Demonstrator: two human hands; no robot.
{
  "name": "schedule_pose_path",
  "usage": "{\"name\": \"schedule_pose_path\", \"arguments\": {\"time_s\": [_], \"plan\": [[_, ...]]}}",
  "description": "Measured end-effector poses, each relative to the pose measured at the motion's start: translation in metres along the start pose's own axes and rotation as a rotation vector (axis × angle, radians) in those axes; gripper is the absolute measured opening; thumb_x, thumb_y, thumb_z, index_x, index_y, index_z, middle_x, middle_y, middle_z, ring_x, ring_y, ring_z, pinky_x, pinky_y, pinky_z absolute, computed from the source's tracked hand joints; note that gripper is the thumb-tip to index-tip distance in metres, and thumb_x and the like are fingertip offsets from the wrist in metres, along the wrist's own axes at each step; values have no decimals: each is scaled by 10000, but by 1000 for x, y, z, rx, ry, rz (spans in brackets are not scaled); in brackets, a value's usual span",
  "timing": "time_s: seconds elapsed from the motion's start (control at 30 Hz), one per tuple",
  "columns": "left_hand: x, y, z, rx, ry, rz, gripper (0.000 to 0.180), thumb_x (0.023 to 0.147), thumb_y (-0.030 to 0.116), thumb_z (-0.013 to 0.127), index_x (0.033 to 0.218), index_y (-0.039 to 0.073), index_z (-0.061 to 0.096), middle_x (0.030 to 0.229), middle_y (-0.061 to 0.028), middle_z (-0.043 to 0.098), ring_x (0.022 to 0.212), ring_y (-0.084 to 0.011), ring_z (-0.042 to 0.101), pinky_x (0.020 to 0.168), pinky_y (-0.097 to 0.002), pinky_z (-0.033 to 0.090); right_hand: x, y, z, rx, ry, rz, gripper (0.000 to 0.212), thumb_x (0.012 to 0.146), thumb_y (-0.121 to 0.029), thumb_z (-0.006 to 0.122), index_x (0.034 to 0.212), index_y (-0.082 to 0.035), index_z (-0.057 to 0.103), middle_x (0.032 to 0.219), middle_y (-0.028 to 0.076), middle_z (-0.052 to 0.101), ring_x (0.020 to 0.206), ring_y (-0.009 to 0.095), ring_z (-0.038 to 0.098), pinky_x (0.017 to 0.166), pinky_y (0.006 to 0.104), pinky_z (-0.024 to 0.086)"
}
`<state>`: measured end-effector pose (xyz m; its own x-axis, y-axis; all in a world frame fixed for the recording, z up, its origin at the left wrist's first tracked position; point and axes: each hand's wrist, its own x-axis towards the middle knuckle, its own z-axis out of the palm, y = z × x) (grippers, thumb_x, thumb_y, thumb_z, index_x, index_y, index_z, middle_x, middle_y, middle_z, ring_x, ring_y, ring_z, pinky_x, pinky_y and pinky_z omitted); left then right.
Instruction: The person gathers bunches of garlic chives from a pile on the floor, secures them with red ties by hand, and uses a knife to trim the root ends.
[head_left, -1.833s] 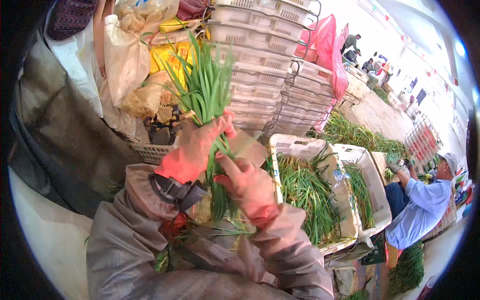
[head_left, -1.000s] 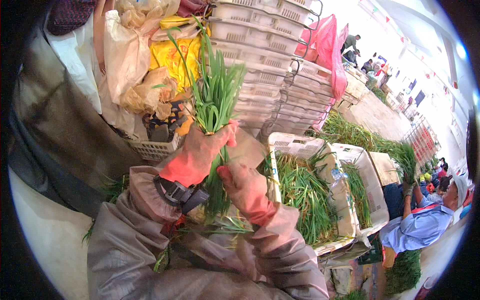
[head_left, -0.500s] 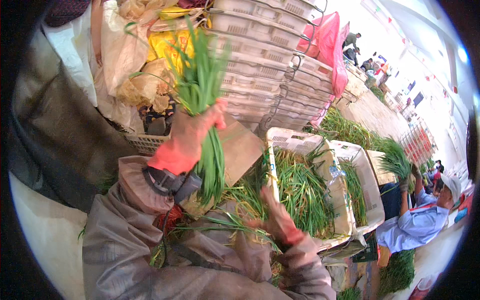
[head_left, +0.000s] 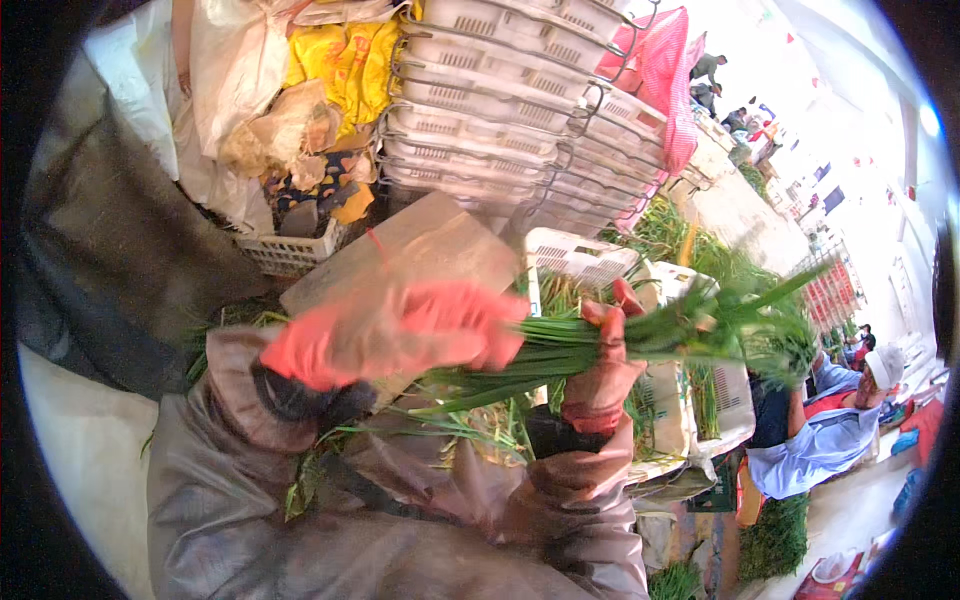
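Note:
A bunch of long green chives lies sideways across my front, its leafy ends to the right and blurred. My right hand, in a reddish glove, is wrapped round the middle of the bunch. At the left end of the stalks is my left hand, also in a red glove; motion smears its fingers, so their grip is unclear. Beneath my hands, loose chives are strewn over my brown waterproof clothing. A flat brown board sits just beyond my left hand.
White crates holding chives stand to the right. Nested white crates rise in a tall stack ahead. Sacks and a yellow bag lie at the far left, above a low basket. A person in a light blue shirt sits at the right.
The bunch has swung from upright in my left hand to lying sideways, leaves to the right. My right hand has risen from my lap and closed round it.

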<state>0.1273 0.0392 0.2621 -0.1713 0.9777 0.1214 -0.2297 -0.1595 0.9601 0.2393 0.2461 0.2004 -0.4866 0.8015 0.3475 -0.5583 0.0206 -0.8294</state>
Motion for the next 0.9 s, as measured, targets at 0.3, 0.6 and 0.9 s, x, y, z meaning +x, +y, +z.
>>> {"name": "schedule_pose_path", "arguments": {"time_s": [0.3,0.6,0.9], "plan": [[57,-147,39,-1071,68,270,788,781,622,538,1313,59,391,1251,-90,482,1156,-215,454,1025,-359,345,-56,34,11,-71,-341,-276,318,773,-212,703,988,-14,577,969,61,575,917,191,536,761,245,430],[16,-130,-41,-509,296,-180,337,807,254,650,1044,37,548,919,-66,598,804,-179,586,732,-335,505,-79,51,-44,-134,-741,334,681,792,-36,644,1374,-54,291,1363,177,380,1239,297,405,1042,402,345],[-75,-113,-44,299,177,-290,634,689,79,750,1259,49,475,1193,-50,545,1096,-163,485,950,-327,374,-120,127,-13,197,-588,820,760,817,-454,627,1326,15,311,1267,183,478,1119,252,492,870,329,444]]}}
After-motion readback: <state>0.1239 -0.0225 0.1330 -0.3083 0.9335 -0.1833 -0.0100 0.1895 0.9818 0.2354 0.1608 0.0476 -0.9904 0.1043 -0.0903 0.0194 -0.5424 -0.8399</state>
